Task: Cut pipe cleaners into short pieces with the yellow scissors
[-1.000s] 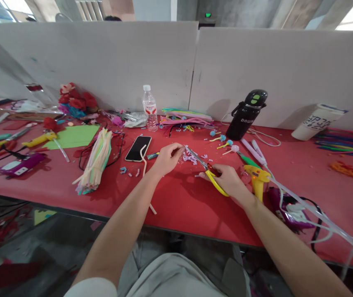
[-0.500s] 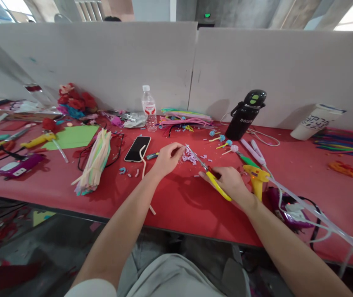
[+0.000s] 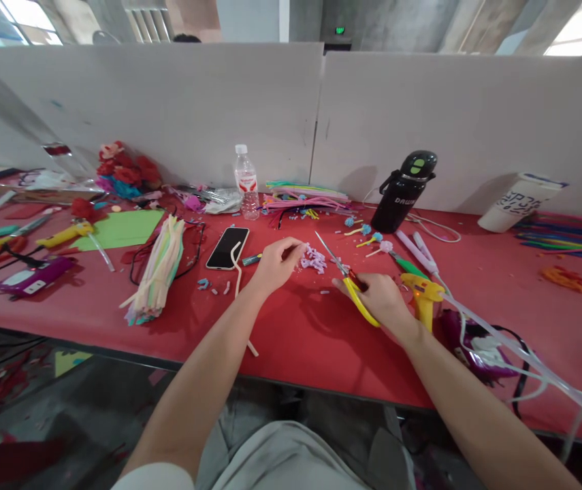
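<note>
My right hand (image 3: 380, 296) is closed on the handles of yellow-handled scissors (image 3: 355, 299), their blades pointing up and to the left. My left hand (image 3: 278, 264) is pinched, thumb against fingertips, at the left edge of a small heap of cut lilac pieces (image 3: 314, 260). Whatever sits in that pinch is too small to make out. The scissor tips stand apart from the left fingers, above the heap's right side. A cream pipe cleaner (image 3: 238, 272) runs from the phone (image 3: 227, 248) down beneath my left forearm.
To the left lies a bundle of pale pipe cleaners (image 3: 156, 269). A water bottle (image 3: 246, 182) and a black flask (image 3: 403, 192) stand at the back. A yellow glue gun (image 3: 423, 294) and its cord lie beside my right forearm. Small pompom-ended stems (image 3: 375, 238) lie near the flask.
The scissors have drawn back slightly to the right, their tips leaving the left fingertips. My left hand keeps its pinch in nearly the same place.
</note>
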The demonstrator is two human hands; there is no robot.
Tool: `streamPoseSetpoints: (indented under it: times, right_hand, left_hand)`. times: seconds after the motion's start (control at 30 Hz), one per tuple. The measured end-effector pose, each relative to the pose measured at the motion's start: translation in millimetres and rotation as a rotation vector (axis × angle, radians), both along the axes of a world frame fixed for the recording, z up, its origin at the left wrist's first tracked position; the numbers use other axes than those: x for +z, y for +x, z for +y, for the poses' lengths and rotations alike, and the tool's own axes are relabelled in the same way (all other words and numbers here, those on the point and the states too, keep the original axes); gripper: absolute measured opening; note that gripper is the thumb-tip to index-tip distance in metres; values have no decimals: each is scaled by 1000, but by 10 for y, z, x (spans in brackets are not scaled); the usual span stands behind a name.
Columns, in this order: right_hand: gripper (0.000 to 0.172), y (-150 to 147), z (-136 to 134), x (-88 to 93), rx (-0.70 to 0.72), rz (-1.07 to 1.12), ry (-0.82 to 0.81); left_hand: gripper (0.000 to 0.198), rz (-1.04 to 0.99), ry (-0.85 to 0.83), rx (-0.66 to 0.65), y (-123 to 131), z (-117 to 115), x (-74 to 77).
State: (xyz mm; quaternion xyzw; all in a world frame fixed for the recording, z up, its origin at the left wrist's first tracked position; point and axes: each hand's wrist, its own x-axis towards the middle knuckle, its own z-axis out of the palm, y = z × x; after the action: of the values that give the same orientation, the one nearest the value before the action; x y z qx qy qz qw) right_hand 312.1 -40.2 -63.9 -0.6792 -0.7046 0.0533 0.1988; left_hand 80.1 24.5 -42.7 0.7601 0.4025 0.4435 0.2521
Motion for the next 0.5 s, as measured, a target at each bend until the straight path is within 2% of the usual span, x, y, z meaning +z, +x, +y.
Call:
streamPoseSetpoints:
  times: [0.3, 0.5]
  right_hand:
    - [58, 55, 90, -127, 11, 266, 47]
    - [56, 31, 65, -103, 53, 352, 67]
  left_hand:
    - [29, -60, -46, -1, -44, 19, -9]
    - [32, -114, -88, -23, -92, 79, -31]
